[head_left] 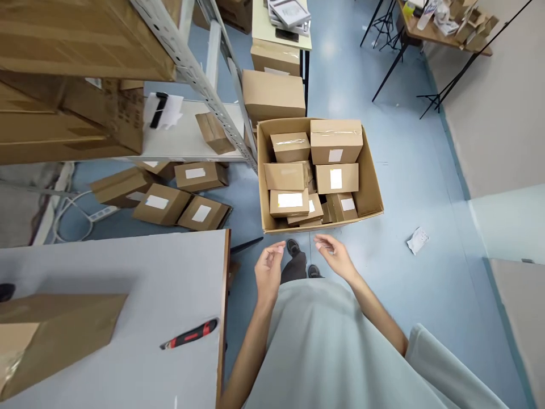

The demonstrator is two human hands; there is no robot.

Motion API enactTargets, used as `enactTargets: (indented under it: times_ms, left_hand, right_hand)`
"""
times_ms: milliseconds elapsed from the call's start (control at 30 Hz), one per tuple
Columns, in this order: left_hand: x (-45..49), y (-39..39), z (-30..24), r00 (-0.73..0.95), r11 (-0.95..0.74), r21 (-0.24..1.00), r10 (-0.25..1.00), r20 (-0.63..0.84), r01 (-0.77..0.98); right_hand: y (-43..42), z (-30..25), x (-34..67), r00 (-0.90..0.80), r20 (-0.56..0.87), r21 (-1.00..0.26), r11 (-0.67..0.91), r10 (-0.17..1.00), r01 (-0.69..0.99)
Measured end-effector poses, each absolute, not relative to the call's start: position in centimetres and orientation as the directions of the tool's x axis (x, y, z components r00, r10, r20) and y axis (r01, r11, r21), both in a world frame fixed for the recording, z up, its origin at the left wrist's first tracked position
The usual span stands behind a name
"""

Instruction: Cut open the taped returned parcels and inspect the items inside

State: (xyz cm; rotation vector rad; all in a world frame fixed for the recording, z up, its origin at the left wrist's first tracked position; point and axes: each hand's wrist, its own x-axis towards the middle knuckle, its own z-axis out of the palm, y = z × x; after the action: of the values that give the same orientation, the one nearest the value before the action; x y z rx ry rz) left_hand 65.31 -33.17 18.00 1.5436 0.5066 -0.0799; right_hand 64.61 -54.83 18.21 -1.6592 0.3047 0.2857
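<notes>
Both hands hang in the air in front of my body, just short of a large open carton (322, 226) on the floor. Several smaller cardboard boxes fill this carton, among them a taped box (336, 136) at the back right and a white-labelled box (289, 211) at the front left. My left hand (269, 270) is loosely bent, with nothing visible in it. Opposite it, my right hand (335, 257) holds nothing, its fingers slightly curled and apart from the thumb. Neither hand touches the carton.
A utility knife (189, 334) and an open cardboard box (80, 324) lie on the white table (170, 272) at left. Labelled boxes (164, 203) rest on the floor beneath a metal shelf (200, 74). A crumpled packet (418, 240) lies on the floor at right.
</notes>
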Motion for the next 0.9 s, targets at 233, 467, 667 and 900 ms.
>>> enactTargets:
  times_ms: [233, 467, 667, 900]
  left_hand:
    - [74.5, -30.5, 18.1, 0.914, 0.061, 0.943, 0.232, -0.333, 0.328]
    - [81.0, -29.5, 16.7, 0.901, 0.035, 0.925, 0.215, -0.375, 0.377]
    - [84.2, -32.1, 13.6, 0.891, -0.006, 0.914, 0.225, -0.394, 0.406]
    - [87.4, -36.5, 6.4, 0.806, 0.031, 0.818, 0.155, -0.572, 0.574]
  right_hand:
    - [-55.5, 19.0, 72.4, 0.924, -0.361, -0.921, -0.111, -0.124, -0.374]
    - [-57.2, 15.5, 80.2, 0.914, -0.398, -0.900, -0.161, -0.074, -0.405]
    - [-59.7, 7.5, 89.4, 0.854, -0.518, -0.836, -0.178, -0.056, -0.519]
    - [-58.4, -1.8, 102.2, 0.854, -0.520, -0.815, -0.281, -0.032, -0.507]
